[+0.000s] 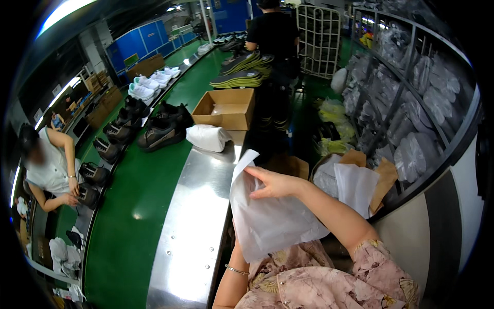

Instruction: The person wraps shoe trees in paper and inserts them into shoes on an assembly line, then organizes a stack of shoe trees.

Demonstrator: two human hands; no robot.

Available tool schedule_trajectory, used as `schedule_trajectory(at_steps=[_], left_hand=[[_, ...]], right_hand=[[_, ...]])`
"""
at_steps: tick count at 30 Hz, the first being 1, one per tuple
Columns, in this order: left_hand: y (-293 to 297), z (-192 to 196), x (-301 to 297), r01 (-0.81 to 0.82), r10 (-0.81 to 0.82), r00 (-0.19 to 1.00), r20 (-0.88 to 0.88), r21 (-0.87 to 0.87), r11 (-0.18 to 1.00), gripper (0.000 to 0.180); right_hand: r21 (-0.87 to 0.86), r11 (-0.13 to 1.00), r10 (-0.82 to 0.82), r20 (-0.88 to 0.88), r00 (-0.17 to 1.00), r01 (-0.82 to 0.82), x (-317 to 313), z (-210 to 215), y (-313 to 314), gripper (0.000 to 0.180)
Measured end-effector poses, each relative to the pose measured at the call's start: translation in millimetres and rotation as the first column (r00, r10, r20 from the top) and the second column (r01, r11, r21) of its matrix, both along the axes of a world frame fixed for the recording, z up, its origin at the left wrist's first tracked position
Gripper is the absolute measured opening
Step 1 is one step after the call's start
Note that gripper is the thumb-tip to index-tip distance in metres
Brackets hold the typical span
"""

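Note:
A large sheet of thin white wrapping paper (275, 221) hangs over my lap, beside the metal tabletop's edge. My right hand (272, 184) grips it near its upper left edge, where a strip folds over; the index finger and thumb show against the paper. From below, my left forearm with a silver bangle rises behind the sheet. The fingers of my left hand (239, 251) are hidden by the paper. A folded white paper bundle (208, 137) lies at the far end of the metal tabletop (190, 216), in front of an open cardboard box (226, 105).
Dark shoes (162, 129) and white sneakers (146, 86) stand along the green conveyor (134, 206). A co-worker (54, 165) handles a shoe at left; another person (272, 36) stands ahead near stacked insoles (242, 72). At right, a metal rack (411, 67) holds plastic-wrapped items.

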State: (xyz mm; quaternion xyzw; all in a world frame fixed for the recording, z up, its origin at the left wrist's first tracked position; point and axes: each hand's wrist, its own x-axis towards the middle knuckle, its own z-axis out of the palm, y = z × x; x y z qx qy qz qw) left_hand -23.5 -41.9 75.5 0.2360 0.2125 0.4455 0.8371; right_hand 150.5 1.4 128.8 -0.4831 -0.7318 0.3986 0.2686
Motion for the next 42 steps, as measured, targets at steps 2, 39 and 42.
schedule_trajectory(at_steps=[2,39,42], left_hand=[[-0.8,-3.0,-1.6,0.039,-0.039,0.999,0.013,0.007,0.999,0.029],[27.8,-20.3,5.9,-0.307,0.330,0.941,-0.068,0.228,0.924,0.032],[29.0,-24.9,-1.7,-0.185,0.184,0.983,0.026,0.195,0.963,0.051]], right_hand=[[-0.079,0.996,-0.022,0.081,0.997,0.028,1.4,5.6,2.7,0.094],[-0.301,0.925,-0.380,-0.720,0.581,0.232,-13.1,-31.0,-26.9,0.034],[-0.353,0.902,-0.432,-0.768,0.474,0.249,-24.9,-42.7,-35.6,0.028]])
